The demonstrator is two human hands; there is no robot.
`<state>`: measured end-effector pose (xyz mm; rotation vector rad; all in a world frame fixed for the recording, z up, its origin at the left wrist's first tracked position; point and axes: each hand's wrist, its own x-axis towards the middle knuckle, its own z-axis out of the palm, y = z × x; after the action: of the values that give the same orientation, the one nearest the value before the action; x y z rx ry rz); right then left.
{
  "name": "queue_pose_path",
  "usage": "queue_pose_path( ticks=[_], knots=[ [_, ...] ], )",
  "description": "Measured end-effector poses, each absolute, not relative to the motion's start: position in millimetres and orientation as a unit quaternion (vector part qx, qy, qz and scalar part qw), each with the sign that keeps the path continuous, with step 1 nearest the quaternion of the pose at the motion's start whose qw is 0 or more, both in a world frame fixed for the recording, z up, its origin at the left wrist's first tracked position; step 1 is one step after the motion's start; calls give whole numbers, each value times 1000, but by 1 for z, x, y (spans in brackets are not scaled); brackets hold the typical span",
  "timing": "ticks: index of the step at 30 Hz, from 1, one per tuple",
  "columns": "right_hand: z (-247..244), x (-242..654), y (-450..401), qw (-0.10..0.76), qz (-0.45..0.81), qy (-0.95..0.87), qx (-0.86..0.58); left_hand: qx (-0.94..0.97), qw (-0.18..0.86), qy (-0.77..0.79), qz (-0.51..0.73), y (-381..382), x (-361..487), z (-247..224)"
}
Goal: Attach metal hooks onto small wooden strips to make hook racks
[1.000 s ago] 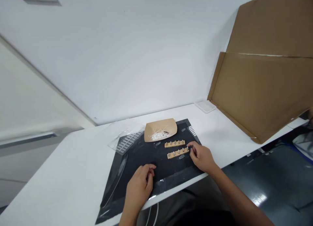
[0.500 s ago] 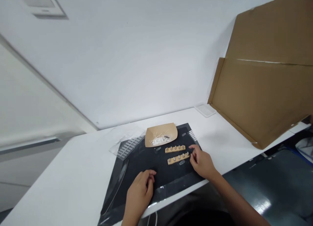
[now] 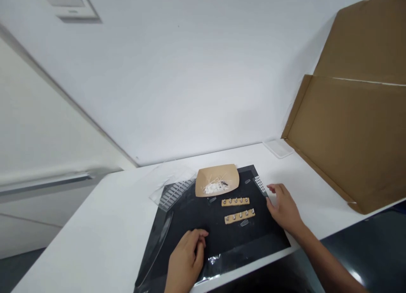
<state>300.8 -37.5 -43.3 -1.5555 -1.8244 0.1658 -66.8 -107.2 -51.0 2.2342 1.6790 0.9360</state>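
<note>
Two tan wooden strips studded with small metal screws, a far strip [image 3: 235,201] and a near strip [image 3: 240,216], lie on a black mat [image 3: 190,208]. My right hand [image 3: 284,208] rests at the mat's right edge, fingers apart, holding nothing, just right of the strips. Fingers curled loosely, my left hand [image 3: 185,259] lies on the mat's front part and appears empty. Behind the strips stands a brown paper tray [image 3: 217,179] with small white pieces in it. A small clear piece [image 3: 244,223] lies by the near strip.
A clear plastic bag [image 3: 171,184] lies at the mat's back left. A white dotted sticker strip [image 3: 260,184] sits at the mat's right corner. A big cardboard sheet [image 3: 352,128] leans at the right, with a clear lid [image 3: 279,147] near it. The white table [image 3: 95,234] meets a white wall.
My right hand has let go of the near strip's right end and moved right to the mat's edge, fingers spreading. The view has shifted slightly; my left hand stays put.
</note>
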Motion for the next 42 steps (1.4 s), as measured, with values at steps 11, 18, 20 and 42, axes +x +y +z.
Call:
queue_pose_path(
  ticks=[11,18,20,42],
  knots=[
    [-18,356,60,173,139,-862,-455,776,82,482,399,-101,-59,-10],
    [-29,347,53,179,110,-858,-468,865,48,346,361,-28,-34,47],
    [-30,346,49,179,96,-859,-469,888,21,306,342,-8,-25,46],
    [-25,339,38,212,91,-859,-456,916,10,316,247,13,-46,5]
  ],
)
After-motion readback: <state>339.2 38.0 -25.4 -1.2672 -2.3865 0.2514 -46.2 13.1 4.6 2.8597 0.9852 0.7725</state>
